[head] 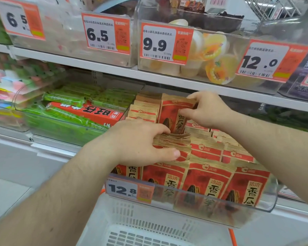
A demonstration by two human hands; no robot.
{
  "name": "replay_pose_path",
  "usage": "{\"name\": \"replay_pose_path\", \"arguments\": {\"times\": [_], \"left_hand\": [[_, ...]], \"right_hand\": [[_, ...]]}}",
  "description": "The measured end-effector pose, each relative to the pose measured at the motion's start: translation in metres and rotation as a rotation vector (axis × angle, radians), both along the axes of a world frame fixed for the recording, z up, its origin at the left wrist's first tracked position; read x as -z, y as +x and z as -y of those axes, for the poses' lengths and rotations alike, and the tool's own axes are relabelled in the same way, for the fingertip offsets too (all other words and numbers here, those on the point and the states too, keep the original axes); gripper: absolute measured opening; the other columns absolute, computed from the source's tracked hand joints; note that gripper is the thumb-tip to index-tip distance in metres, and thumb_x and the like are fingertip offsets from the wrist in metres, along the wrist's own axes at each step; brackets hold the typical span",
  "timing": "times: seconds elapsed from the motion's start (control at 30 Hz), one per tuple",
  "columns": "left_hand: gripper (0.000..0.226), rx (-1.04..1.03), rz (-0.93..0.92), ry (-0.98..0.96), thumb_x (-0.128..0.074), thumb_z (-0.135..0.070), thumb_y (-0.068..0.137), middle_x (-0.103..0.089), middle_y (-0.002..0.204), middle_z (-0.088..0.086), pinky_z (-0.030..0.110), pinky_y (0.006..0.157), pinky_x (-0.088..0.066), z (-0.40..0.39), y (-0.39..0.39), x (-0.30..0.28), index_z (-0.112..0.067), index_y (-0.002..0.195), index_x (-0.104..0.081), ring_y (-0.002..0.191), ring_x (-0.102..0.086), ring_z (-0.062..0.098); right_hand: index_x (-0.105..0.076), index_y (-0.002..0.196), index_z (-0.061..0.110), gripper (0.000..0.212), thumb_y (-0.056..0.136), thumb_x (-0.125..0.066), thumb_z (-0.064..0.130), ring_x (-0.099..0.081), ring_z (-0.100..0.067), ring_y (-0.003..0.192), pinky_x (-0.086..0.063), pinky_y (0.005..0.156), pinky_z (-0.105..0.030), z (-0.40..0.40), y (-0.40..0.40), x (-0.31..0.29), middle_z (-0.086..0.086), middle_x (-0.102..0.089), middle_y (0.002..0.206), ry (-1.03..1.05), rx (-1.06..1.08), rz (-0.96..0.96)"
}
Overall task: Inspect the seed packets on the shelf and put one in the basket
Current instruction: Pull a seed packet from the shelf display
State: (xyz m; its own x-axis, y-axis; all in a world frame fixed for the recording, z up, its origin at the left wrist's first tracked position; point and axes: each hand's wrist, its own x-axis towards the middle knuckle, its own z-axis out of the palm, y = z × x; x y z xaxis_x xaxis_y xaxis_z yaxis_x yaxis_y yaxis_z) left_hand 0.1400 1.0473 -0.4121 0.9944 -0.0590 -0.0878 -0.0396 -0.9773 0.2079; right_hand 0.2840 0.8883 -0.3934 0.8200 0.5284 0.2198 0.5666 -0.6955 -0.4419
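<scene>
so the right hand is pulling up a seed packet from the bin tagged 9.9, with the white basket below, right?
Not quite. The head view shows the right hand pinching a raised seed packet in the bin whose price tag reads 12.8, not 9.9. The white basket is indeed below.

Seed packets (208, 181): matt kraft-look paper with crimped tops, red printed panels. Bin (267, 201) at shelf front edge: clear glossy plastic, smooth. Basket (132, 215): white slotted plastic, matt; jelly cups (215, 48): translucent glossy plastic.

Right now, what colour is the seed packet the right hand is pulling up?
Red with gold edges, seen in the head view: seed packet, pinched by the right hand.
</scene>
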Motion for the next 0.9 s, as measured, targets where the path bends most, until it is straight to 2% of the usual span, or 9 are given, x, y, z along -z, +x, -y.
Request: {"name": "replay_pose_path", "arguments": {"times": [0.07, 0.13, 0.27, 0.37, 0.47, 0.6, 0.7, 0.77, 0.9], "left_hand": [[0.077, 0.011, 0.015, 0.008, -0.036, -0.086, 0.079, -0.043, 0.150, -0.020, 0.038, 0.108, -0.035, 0.001, -0.002, -0.001, -0.048, 0.146, -0.033, 0.138, -0.039, 0.009], [0.080, 0.016, 0.019, 0.010, -0.036, -0.088, 0.077, -0.043, 0.150, -0.021, 0.038, 0.108, -0.035, 0.002, -0.002, -0.001, -0.048, 0.146, -0.034, 0.138, -0.038, 0.009], [0.087, 0.005, 0.038, -0.008, -0.024, -0.088, 0.066, -0.048, 0.146, -0.021, 0.039, 0.105, -0.038, 0.002, 0.000, 0.002, -0.051, 0.143, -0.036, 0.135, -0.042, 0.010], [0.083, 0.003, 0.060, 0.003, -0.029, -0.089, 0.072, -0.047, 0.147, -0.019, 0.039, 0.108, -0.037, 0.001, 0.000, 0.002, -0.050, 0.145, -0.035, 0.136, -0.041, 0.010], [0.080, -0.003, 0.087, 0.004, -0.032, -0.088, 0.077, -0.051, 0.143, -0.019, 0.037, 0.104, -0.040, 0.001, 0.000, 0.001, -0.047, 0.145, -0.037, 0.130, -0.046, 0.009], [0.069, -0.013, 0.151, -0.042, -0.039, -0.079, 0.082, -0.059, 0.129, -0.019, 0.033, 0.092, -0.041, 0.003, 0.000, 0.001, -0.044, 0.142, -0.046, 0.097, -0.046, 0.003], [0.066, -0.015, 0.190, -0.057, -0.041, -0.075, 0.082, -0.059, 0.107, -0.023, 0.031, 0.087, -0.040, 0.004, -0.001, 0.002, -0.043, 0.139, -0.049, 0.089, -0.042, 0.003], [0.065, -0.013, 0.204, -0.055, -0.042, -0.074, 0.083, -0.047, 0.086, -0.027, 0.029, 0.084, -0.038, 0.005, -0.001, 0.002, -0.042, 0.138, -0.051, 0.086, -0.042, 0.003], [0.063, -0.023, 0.205, -0.056, -0.044, -0.074, 0.083, -0.053, 0.090, -0.024, 0.030, 0.086, -0.042, 0.004, -0.002, 0.002, -0.043, 0.138, -0.052, 0.088, -0.045, 0.005]], "right_hand": [[-0.074, 0.096, 0.018, 0.015, 0.095, -0.066, 0.031, -0.056, -0.004, 0.063, -0.039, 0.054, -0.022, 0.002, 0.003, 0.002, 0.009, -0.065, 0.072, -0.051, 0.027, 0.101], [-0.075, 0.103, 0.020, 0.016, 0.096, -0.065, 0.030, -0.053, -0.004, 0.063, -0.037, 0.055, -0.021, 0.002, 0.005, 0.005, 0.007, -0.064, 0.075, -0.047, 0.045, 0.152], [-0.075, 0.110, 0.020, 0.022, 0.093, -0.068, 0.031, -0.059, -0.014, 0.086, -0.046, 0.081, -0.026, -0.004, 0.008, 0.018, 0.000, -0.074, 0.104, -0.234, -0.007, 0.135], [-0.071, 0.119, 0.019, 0.036, 0.088, -0.072, 0.036, -0.063, -0.016, 0.096, -0.051, 0.086, -0.030, -0.011, 0.010, 0.024, 0.001, -0.070, 0.116, -0.345, -0.023, 0.055], [-0.073, 0.109, 0.019, 0.026, 0.089, -0.070, 0.034, -0.062, -0.016, 0.098, -0.052, 0.086, -0.032, -0.016, 0.015, 0.020, 0.002, -0.070, 0.108, -0.226, -0.023, 0.138], [-0.077, 0.093, 0.018, 0.015, 0.091, -0.070, 0.031, -0.061, -0.016, 0.087, -0.054, 0.081, -0.034, -0.024, 0.024, 0.019, 0.000, -0.072, 0.095, -0.323, 0.058, 0.181], [-0.076, 0.100, 0.016, 0.021, 0.091, -0.070, 0.034, -0.063, -0.018, 0.083, -0.055, 0.073, -0.033, -0.031, 0.030, 0.016, -0.001, -0.072, 0.093, -0.373, 0.154, 0.135], [-0.075, 0.103, 0.013, 0.025, 0.093, -0.066, 0.035, -0.065, -0.020, 0.084, -0.056, 0.073, -0.034, -0.036, 0.032, 0.014, -0.003, -0.073, 0.094, -0.400, 0.195, 0.102], [-0.068, 0.119, 0.014, 0.050, 0.094, -0.056, 0.056, -0.065, -0.020, 0.102, -0.051, 0.093, -0.037, -0.032, 0.032, 0.013, -0.001, -0.071, 0.113, -0.028, 0.174, -0.326]]}}
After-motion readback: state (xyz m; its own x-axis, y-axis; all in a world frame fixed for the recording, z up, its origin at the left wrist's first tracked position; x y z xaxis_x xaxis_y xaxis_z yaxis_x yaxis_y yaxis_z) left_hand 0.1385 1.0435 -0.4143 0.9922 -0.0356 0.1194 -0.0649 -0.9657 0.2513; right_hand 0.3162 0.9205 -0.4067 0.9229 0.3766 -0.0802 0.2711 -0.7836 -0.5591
